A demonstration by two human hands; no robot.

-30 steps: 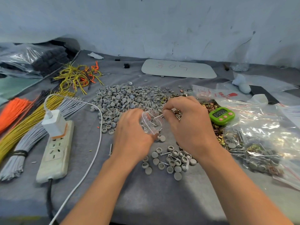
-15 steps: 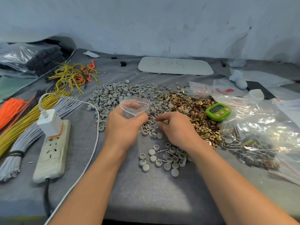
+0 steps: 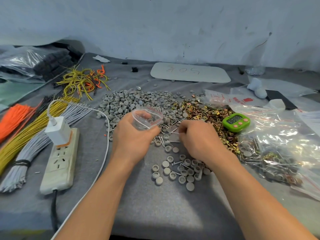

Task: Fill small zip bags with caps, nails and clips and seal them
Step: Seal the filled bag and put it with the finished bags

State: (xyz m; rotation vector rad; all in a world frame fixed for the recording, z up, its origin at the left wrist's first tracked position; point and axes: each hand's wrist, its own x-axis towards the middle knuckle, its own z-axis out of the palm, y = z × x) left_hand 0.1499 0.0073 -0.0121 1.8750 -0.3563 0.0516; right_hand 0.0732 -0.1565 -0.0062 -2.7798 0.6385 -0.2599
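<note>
As left hand (image 3: pixel 133 138) grips bag (image 3: pixel 147 119) — right hand (image 3: pixel 199 141) curls

Your left hand (image 3: pixel 133 141) holds a clear, glossy plastic zip bag (image 3: pixel 147 118). Around it lie matt grey plastic caps (image 3: pixel 128 101), shiny silver metal nails (image 3: pixel 173 116) and gleaming brass-coloured metal clips (image 3: pixel 199 111), all on matt, felt-like grey cloth (image 3: pixel 155 213).

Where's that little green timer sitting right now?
In the head view the green timer sits on the right of the table, at the right edge of the gold clips, just beyond the right hand, against the clear plastic bags.
</note>
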